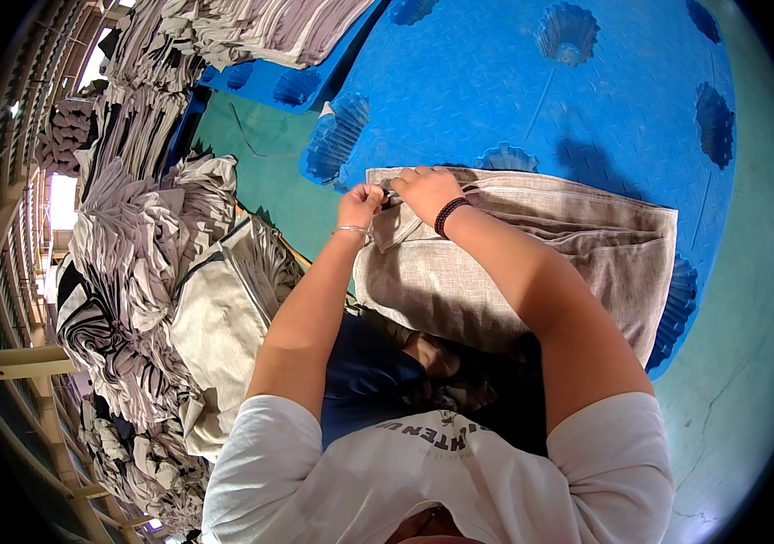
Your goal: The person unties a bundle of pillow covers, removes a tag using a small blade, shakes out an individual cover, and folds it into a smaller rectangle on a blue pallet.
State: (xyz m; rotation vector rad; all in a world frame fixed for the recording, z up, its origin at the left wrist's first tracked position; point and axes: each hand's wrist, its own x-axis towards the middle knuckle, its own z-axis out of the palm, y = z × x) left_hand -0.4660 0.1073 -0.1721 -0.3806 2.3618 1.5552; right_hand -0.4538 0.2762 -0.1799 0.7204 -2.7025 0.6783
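The pallet (532, 100) is bright blue with a raised checker-plate texture and darker blue scalloped hollows. The folded cloth (532, 263) on it is pale grey-beige with a fine heathered weave. The floor (740, 363) is dull green. The stacks of fabric (133, 263) at the left are grey and off-white with dark edges and stripes. The T-shirt (360, 480) is white with dark print, the trousers (364, 376) navy. A dark braided wristband (449, 214) and a thin silver bangle (352, 230) circle the wrists.
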